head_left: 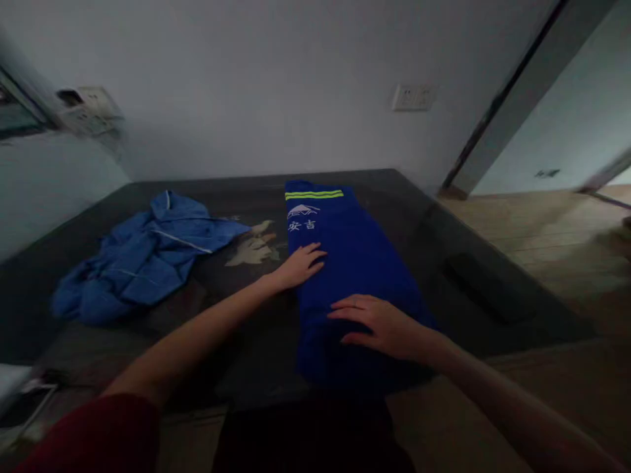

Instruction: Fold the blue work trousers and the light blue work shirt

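Observation:
A dark blue garment (pixel 355 256), folded into a long strip, lies on the dark table. It carries a yellow-green striped band near its far end and white lettering at its upper left. My left hand (pixel 300 266) rests on its left edge with the fingers stretched out. Nearer to me, my right hand (pixel 377 325) is over the lower middle of the fabric, palm down, fingers apart, a ring on one finger. Neither hand grips the cloth. To the left sits a crumpled lighter blue garment (pixel 148 256) with white piping, apart from both hands.
The dark table (pixel 256 368) stands against a white wall. Pale worn patches (pixel 254 249) mark its top between the garments. A dark flat object (pixel 486 286) lies at the right. Wall sockets (pixel 414 97) are above, and wooden floor (pixel 522 223) shows beyond the right edge.

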Motion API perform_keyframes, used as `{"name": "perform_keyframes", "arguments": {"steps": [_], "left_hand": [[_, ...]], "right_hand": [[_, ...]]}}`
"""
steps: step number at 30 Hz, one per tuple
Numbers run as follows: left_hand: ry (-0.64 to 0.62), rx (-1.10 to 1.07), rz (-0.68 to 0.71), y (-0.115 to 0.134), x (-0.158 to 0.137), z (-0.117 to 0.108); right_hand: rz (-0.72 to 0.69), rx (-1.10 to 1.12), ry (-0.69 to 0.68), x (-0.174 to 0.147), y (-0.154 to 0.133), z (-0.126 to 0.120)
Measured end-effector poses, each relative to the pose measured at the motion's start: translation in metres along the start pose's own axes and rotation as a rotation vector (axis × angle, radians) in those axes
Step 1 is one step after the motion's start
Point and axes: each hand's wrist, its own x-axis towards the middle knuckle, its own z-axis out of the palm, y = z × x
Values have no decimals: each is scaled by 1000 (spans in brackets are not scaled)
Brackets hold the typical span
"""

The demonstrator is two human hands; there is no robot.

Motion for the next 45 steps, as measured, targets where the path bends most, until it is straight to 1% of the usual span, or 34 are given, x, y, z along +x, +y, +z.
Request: {"name": "perform_keyframes", "arguments": {"steps": [2,3,5,6,7,9,10,11,13,16,18,19,21,24,26,28,30,33,36,39,42,43,45], "left_hand": [[-30,-41,121,17,-27,0],[-33,-57,157,26,-41,-1],[12,-76,203,42,-68,-7],[48,-80,195,49,-82,-11],[75,-82,159,55,-96,-15],[106,-87,18,65,-120,-18],[107,-99,-54,68,-130,-16],[105,-125,-114,70,-139,-12],[94,-216,-176,73,-152,4],[128,-362,-233,72,-161,31],[181,-414,-281,71,-162,44],[208,-433,-298,71,-161,47],[246,-474,-311,71,-161,51],[297,-505,-327,76,-161,52],[344,-452,-345,81,-163,55],[395,-369,-342,87,-167,59],[449,-288,-306,94,-172,62],[529,-189,-182,104,-179,62],[590,-127,-28,110,-185,57],[599,-80,100,111,-189,54],[564,-60,169,108,-192,56],[547,-67,163,107,-193,58],[523,-87,103,105,-194,62]], "right_hand": [[32,28,110,-17,5,-6],[54,38,170,-27,7,-9],[115,50,312,-49,13,-13],[155,49,387,-62,16,-15],[200,41,458,-75,19,-16],[298,17,570,-102,26,-14],[344,8,603,-115,29,-12],[380,4,619,-127,33,-8],[417,8,598,-146,38,0],[400,17,453,-161,40,10],[384,11,359,-163,37,12],[377,3,336,-162,35,13],[366,-23,344,-156,30,13],[380,-84,408,-142,22,17],[415,-177,424,-132,18,24],[455,-298,400,-124,14,31],[484,-393,373,-119,12,38],[487,-472,385,-119,12,41],[432,-532,371,-124,12,36],[415,-567,371,-129,9,28],[427,-570,495,-135,3,17],[425,-555,548,-137,2,14],[410,-498,635,-142,2,10]]}}
